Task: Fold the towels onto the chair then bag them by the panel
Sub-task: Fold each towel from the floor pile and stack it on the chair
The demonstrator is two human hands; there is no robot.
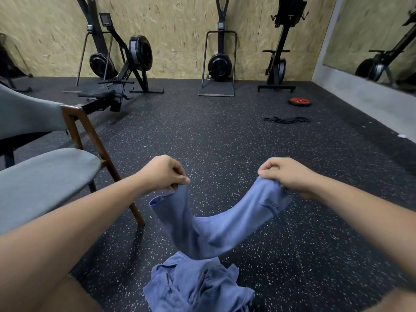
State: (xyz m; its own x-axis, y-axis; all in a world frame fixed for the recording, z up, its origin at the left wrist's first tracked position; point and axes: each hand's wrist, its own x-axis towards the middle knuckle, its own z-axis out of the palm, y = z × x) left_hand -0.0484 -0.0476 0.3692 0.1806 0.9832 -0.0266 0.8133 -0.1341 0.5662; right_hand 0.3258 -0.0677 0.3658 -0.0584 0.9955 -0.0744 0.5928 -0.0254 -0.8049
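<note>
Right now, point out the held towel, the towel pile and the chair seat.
held towel [213,230], head view, on its sagging middle.
towel pile [193,287], head view, on its crumpled centre.
chair seat [45,181], head view, on the grey cushion top.

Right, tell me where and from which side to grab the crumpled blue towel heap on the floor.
Probably pinch the hemmed edge showing at the far-left of the crumpled blue towel heap, coming from above: it lies bunched on the speckled black rubber floor, so only raised folds offer grip. The left hand and right hand hold another blue towel.
</note>
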